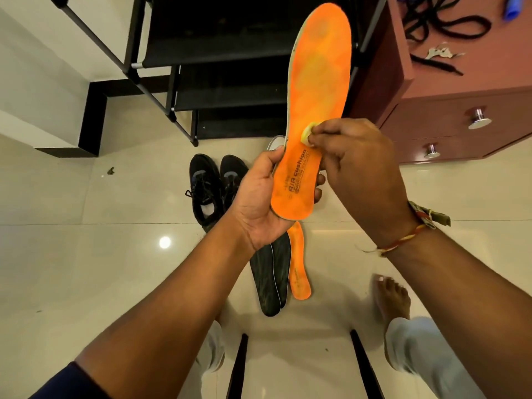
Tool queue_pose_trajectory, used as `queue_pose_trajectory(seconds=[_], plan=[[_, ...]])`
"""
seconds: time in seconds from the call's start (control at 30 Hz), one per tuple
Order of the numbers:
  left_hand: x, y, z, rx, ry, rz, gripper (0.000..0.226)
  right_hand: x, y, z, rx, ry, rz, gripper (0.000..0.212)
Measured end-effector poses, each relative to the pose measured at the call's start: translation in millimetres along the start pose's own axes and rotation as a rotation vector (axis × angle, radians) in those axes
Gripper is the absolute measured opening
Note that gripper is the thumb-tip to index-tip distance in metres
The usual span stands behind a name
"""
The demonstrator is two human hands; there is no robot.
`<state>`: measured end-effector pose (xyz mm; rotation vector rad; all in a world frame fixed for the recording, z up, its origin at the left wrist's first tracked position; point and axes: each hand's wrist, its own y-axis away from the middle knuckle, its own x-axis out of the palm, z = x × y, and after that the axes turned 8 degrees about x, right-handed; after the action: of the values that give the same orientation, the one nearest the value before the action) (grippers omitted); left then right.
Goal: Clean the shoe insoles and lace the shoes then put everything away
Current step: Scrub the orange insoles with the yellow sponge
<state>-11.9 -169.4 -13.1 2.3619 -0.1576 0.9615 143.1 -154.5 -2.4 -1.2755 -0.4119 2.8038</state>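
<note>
Glossy pale floor tiles [86, 269] are filling the room, reflecting a ceiling light. Nearest the camera, a bare foot [393, 298] is resting on them, and just beyond, two dark insoles [270, 280] are lying beside a second orange insole [299, 272], their edges touching or overlapping.

Above these, the left hand [259, 203] is gripping the heel end of an orange insole [316, 96], thumb on one edge and fingers curling behind, holding it upright with its toe pointing away. The right hand [354, 168] is pinching a small yellowish pad [307, 135] and pressing it against the insole's middle; this looks like wiping in progress.

Farther off, a pair of black shoes [216, 185] is standing on the floor before a black shoe rack [224, 67]. To the right, black laces [443, 27] are lying on a reddish drawer unit [460, 122].

Since the insole is being held only at its heel, firm rubbing is likely to bend it or twist it out of the grip. The small pad could also slip from the fingertips, and the toe end risks staying dirty.
</note>
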Motion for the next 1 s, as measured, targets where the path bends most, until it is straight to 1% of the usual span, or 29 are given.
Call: queue_pose_trajectory(seconds=[0.07, 0.13, 0.2, 0.3, 0.43, 0.5, 0.57, 0.67, 0.77, 0.87, 0.93, 1.0], plan=[[0.3, 0.3, -1.3, -0.002, -0.012, -0.020, 0.053, -0.7, 0.4, 0.1, -0.014, 0.018, 0.002, 0.021], [-0.3, 0.8, -3.7, 0.009, 0.005, -0.029, 0.054, 4.8, 4.3, 4.6, -0.077, 0.046, 0.034, 0.022], [-2.5, 0.2, -8.0, 0.022, 0.016, -0.037, 0.058, 12.9, 11.7, 15.0, -0.136, 0.000, 0.099, 0.024], [-7.5, -0.5, -20.6, 0.071, -0.029, -0.087, 0.062, 21.3, 19.3, 28.2, -0.198, -0.090, 0.209, 0.026], [-15.3, -0.6, -32.6, 0.111, -0.018, -0.117, 0.062, 19.8, 17.2, 25.6, -0.246, -0.181, 0.314, 0.023], [-16.7, -0.8, -33.4, 0.126, 0.000, -0.122, 0.062, 20.4, 17.3, 24.6, -0.292, -0.186, 0.342, 0.022], [-14.3, 0.3, -31.0, 0.123, 0.006, -0.109, 0.063, 23.3, 17.4, 25.5, -0.343, -0.153, 0.303, 0.021], [-9.4, 0.6, -18.4, 0.069, 0.006, -0.052, 0.059, 24.3, 13.2, 21.7, -0.343, -0.056, 0.196, 0.033], [-7.3, -1.2, -6.6, 0.042, 0.019, -0.010, 0.049, 15.1, 5.7, 7.7, -0.226, -0.041, 0.157, 0.030], [-4.5, -2.1, -6.7, 0.046, -0.022, -0.034, 0.049, 3.1, -2.1, -6.5, -0.100, -0.038, 0.053, 0.020], [-3.9, -2.4, -7.9, 0.057, -0.038, -0.061, 0.049, 0.9, -3.4, -9.3, -0.122, 0.035, 0.014, 0.019], [-4.1, -2.5, -10.0, 0.072, -0.029, -0.085, 0.050, 5.1, 1.2, -3.3, -0.193, 0.080, 0.052, 0.020]])
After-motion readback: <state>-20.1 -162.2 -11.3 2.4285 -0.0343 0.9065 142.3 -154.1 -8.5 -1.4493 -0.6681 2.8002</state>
